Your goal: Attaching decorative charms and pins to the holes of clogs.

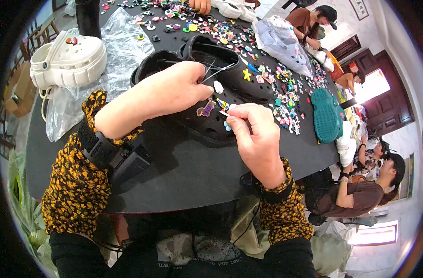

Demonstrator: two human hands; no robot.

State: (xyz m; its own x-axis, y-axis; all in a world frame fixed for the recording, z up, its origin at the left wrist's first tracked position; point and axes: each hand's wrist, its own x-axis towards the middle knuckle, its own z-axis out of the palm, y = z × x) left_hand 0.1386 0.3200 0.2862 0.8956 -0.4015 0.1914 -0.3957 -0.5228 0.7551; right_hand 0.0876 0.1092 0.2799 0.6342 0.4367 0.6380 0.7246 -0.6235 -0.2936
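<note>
A black clog (193, 118) lies in front of me, partly covered by my arms, with several charms on its upper: a purple dog-like charm (206, 107), a blue-and-yellow bottle-shaped charm (222, 104) and a white one (218, 87). My left hand (183, 85) is closed over this clog; its fingertips hide what they grip. A thin pale strand (223, 70) runs out beside those fingers. Between thumb and forefinger, my right hand (257, 134) pinches a small pale charm (224, 113), seen edge-on, close against the upper. Behind is the second black clog (234, 78), bearing a yellow star charm (246, 74).
Many loose charms (290, 104) are strewn across the black table (174, 176). A white clog (70, 60) and clear plastic sheeting (114, 60) lie left. To the right are a bagged pair of clogs (283, 44) and a green clog (326, 116). Other people (364, 190) work along the table.
</note>
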